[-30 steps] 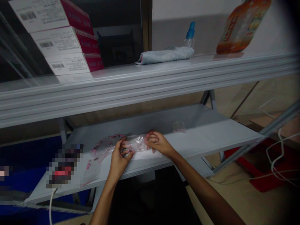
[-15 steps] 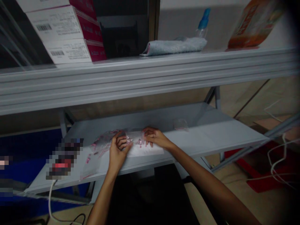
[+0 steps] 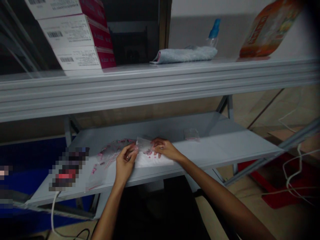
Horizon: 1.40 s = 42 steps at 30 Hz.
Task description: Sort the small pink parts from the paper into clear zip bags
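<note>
Risen since the last view, a small clear bag (image 3: pixel 143 145) stands pinched up — left hand (image 3: pixel 125 162) and right hand (image 3: pixel 165 149) both on its edges (how tightly, can't tell).

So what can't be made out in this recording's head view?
In the head view:
the clear plastic bag between the left hand and right hand: fingers cover parts of it, and its contents are too small to tell;
the pixelated object: blurred beyond naming;
the stacked boxes: top one cut off by the upper edge, print too small;
the orange package: cut off by the upper edge.
</note>
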Motion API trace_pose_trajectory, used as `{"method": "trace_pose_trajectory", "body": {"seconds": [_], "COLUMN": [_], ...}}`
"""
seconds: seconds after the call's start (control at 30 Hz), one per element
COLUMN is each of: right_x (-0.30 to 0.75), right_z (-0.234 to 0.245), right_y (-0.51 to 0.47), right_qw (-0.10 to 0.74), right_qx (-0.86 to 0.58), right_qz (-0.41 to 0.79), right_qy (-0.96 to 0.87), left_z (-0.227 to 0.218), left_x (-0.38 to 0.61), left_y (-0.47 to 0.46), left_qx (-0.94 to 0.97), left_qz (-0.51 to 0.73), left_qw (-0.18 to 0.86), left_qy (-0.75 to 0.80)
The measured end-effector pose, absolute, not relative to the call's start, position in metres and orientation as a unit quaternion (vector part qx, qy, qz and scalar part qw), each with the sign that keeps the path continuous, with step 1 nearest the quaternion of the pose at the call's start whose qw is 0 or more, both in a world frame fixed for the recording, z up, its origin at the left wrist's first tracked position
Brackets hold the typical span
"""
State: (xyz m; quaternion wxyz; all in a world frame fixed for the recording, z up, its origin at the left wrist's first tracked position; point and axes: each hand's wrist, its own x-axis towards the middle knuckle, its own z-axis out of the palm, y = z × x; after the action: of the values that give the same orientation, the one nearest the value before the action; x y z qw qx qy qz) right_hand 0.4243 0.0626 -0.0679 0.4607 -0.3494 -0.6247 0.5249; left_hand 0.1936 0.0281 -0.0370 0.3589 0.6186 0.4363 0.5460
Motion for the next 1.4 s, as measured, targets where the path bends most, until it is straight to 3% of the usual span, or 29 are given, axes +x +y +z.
{"method": "trace_pose_trajectory", "body": {"seconds": [0.87, 1.4], "right_x": [0.427, 0.426], "right_z": [-0.062, -0.061], "right_y": [0.057, 0.058], "right_qw": [0.486, 0.485], "right_qx": [-0.358, -0.362], "right_qz": [0.547, 0.556], "right_qy": [-0.58, -0.57], "left_z": [-0.041, -0.042], "left_x": [0.193, 0.195], "left_y": [0.03, 0.021], "left_qx": [0.587, 0.737], "left_qz": [0.568, 0.44], "left_qw": [0.407, 0.245], "left_qy": [0.409, 0.452]}}
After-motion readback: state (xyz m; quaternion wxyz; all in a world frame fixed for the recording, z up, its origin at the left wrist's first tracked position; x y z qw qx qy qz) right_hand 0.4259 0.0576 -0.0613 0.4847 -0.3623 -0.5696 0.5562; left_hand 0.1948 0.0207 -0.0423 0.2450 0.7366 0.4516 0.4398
